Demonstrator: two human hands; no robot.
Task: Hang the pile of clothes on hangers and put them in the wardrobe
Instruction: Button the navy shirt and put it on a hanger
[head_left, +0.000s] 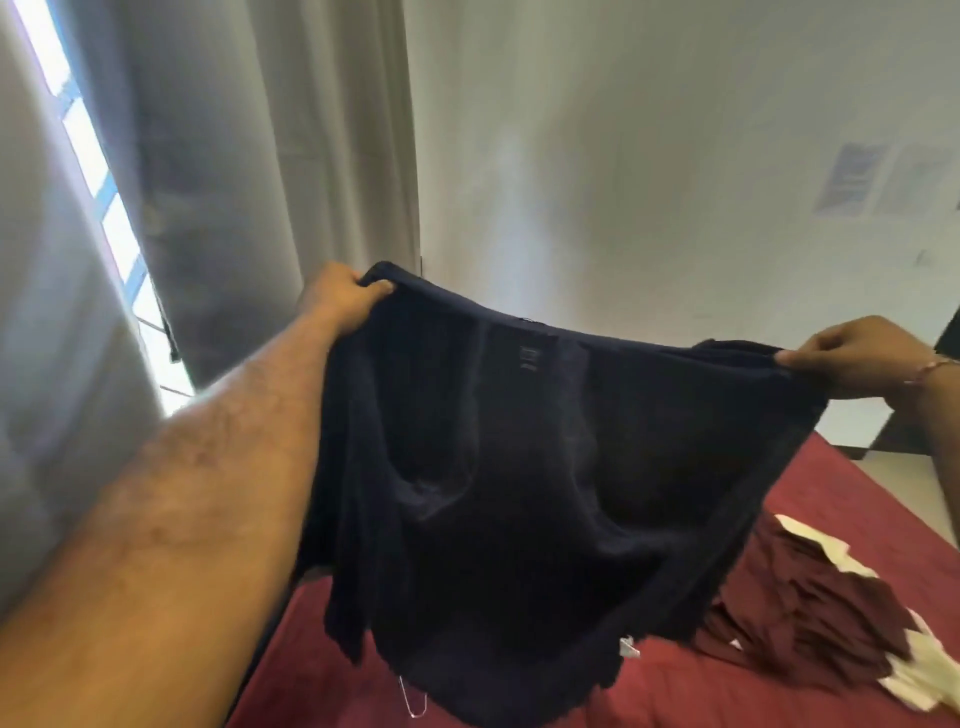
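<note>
While both hands, left hand and right hand, pinch a navy garment spread above the bed, no hanger is in it yet; a maroon-and-cream pile waits.

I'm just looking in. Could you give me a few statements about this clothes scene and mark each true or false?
1. Both hands hold the dark navy garment up by its top edge. True: left hand, right hand.
2. The bed cover is green. False: it is dark red.
3. Maroon and cream clothes lie on the bed. True.
4. The garment lies flat on the bed. False: it hangs in the air.
</note>
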